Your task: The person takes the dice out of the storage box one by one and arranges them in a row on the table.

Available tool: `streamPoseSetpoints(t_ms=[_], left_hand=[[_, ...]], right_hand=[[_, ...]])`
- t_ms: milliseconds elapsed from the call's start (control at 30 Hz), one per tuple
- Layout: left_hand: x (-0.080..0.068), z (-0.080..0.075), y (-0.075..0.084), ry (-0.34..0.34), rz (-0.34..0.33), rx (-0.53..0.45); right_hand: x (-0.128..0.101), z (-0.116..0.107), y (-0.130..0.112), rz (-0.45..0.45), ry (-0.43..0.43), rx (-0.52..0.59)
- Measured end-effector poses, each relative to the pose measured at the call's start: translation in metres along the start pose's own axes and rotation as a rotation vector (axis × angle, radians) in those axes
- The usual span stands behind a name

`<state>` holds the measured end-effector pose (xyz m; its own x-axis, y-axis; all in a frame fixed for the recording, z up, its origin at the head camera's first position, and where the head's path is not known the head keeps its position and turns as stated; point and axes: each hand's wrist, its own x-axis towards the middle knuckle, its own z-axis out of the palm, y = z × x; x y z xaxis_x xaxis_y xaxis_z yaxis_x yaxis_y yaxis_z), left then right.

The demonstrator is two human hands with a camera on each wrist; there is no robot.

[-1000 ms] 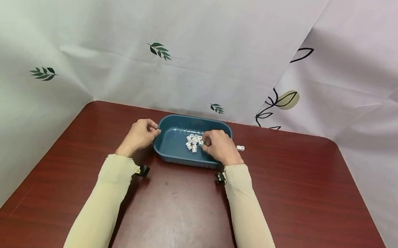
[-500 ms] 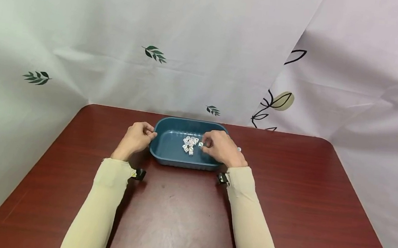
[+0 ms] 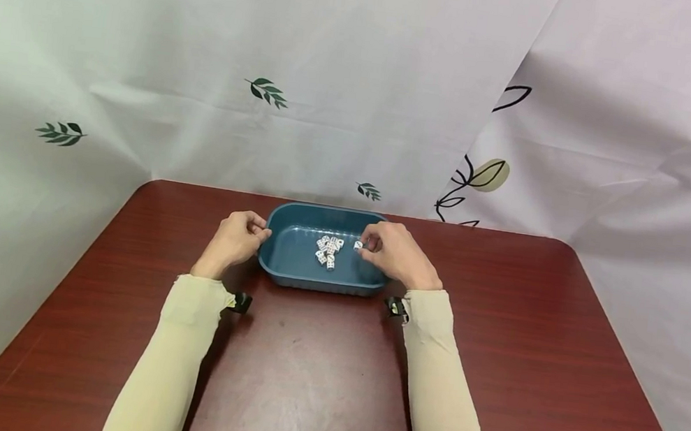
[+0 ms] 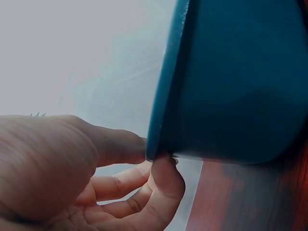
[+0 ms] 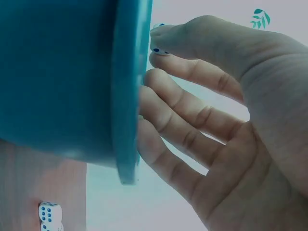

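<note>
Sleeves [image 3: 169, 358] of pale cream cloth, softly wrinkled, at the lower part of the frame, with a small black device [image 3: 240, 303] at the inner side of each cuff. Between them, at lower centre, a dark red table [image 3: 301, 393] with wood-like grain and a shiny greyish patch. Left of centre, left hand [image 3: 233, 237] with thumb and forefinger clamped on the left rim of a teal-blue oblong tray [image 3: 319, 285], round-cornered, probably of smooth plastic. Right of centre, right hand [image 3: 398, 253] with thumb and forefinger together on a small white cube die [image 3: 358, 245], over the right part of the tray; height above the tray floor hard to tell.

Most important relation, by judgement: pile of small white dice [image 3: 330, 250] just to the left of the pinched die, near the middle of the tray, whose long axis runs left to right across the frame; right hand nearer to this pile than left hand. Hard flat faces, dark pips, several dice touching. At lower left of the right wrist view, two more white dice [image 5: 50, 214] on the table, outside the tray, touching each other. Farthest, across the upper half of the frame, creased white cloth [image 3: 337, 53], printed with dark green leaf sprigs [image 3: 266, 93].
</note>
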<state>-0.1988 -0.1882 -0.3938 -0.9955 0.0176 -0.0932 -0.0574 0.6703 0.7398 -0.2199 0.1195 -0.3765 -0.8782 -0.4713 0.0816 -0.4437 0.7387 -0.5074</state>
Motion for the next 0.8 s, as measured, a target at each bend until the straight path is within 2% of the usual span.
streamPoseSetpoints(t_ms=[333,800], left_hand=[[0.0,0.001,0.0,0.006,-0.007,0.001],[0.001,-0.001,0.001,0.001,-0.004,0.005]], right_hand=[[-0.003,-0.007,0.01,0.011,0.029,0.007],[-0.011,-0.02,0.022,0.069,0.074,0.053]])
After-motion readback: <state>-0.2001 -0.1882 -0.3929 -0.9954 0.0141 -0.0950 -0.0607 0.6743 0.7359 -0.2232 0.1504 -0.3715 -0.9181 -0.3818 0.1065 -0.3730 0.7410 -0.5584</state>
